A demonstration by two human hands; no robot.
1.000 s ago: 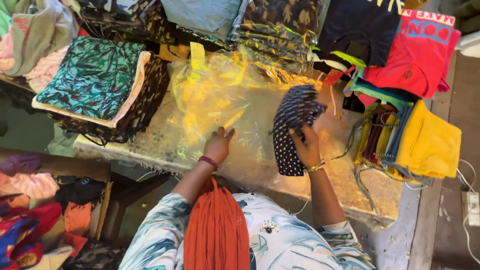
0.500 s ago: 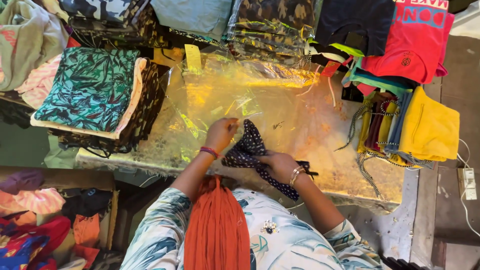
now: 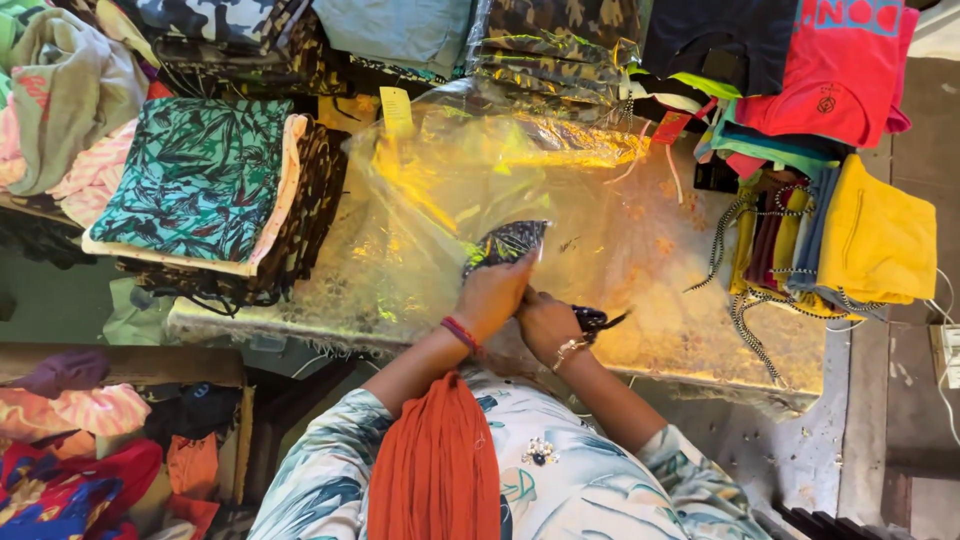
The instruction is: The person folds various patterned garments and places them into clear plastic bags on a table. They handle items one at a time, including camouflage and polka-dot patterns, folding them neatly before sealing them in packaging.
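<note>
2 hands are at work: the left hand (image 3: 492, 296) and the right hand (image 3: 547, 322). Between them is 1 dark dotted cloth piece (image 3: 508, 242). 1 clear crinkled plastic bag (image 3: 440, 190) lies on 1 yellowish surface (image 3: 700, 330). 1 yellow paper tag (image 3: 396, 108), 1 folded teal leaf-print garment (image 3: 195, 175), 1 folded yellow garment (image 3: 880, 240), 1 red printed garment (image 3: 835, 70).

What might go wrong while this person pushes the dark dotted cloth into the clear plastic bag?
The dotted cloth is only partly inside the clear plastic bag; its other end bunches under the right hand, so it could crumple or snag as the left hand pushes. The bag looks thin and could tear. The striped cords hanging from the stack of folded clothes lie close by and might get caught.
</note>
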